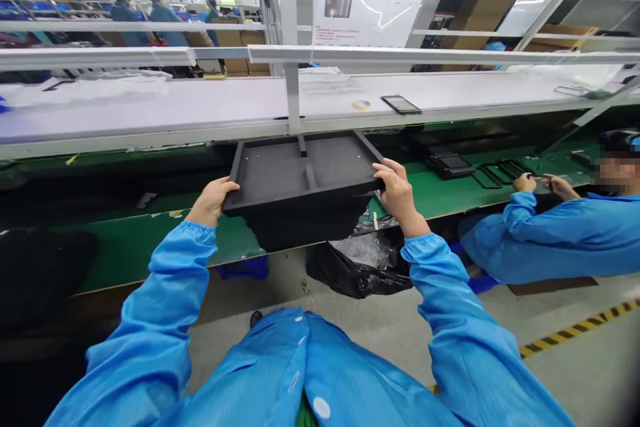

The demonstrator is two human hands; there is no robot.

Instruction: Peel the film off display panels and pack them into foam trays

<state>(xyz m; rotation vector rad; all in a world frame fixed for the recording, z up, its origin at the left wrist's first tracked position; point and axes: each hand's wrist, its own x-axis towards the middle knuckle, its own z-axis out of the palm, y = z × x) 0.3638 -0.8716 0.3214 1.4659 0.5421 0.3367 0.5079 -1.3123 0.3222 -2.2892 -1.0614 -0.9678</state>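
Observation:
A black foam tray (pixel 280 173) with two shallow compartments is held up level in front of me, above the green workbench (pixel 125 247). My left hand (pixel 213 200) grips its near left corner, fingers wrapped over the rim. My right hand (pixel 397 192) grips the right edge the same way. Both arms are in blue sleeves. Under the tray sits a dark stack, seemingly more trays (pixel 305 223).
A white conveyor shelf (pixel 175 107) runs across behind, carrying a phone (pixel 401 104) and a tape roll (pixel 361 105). A co-worker in blue (pixel 550 233) sits at right handling small parts. A black plastic bag (pixel 360 263) lies on the floor. Other people stand far back left.

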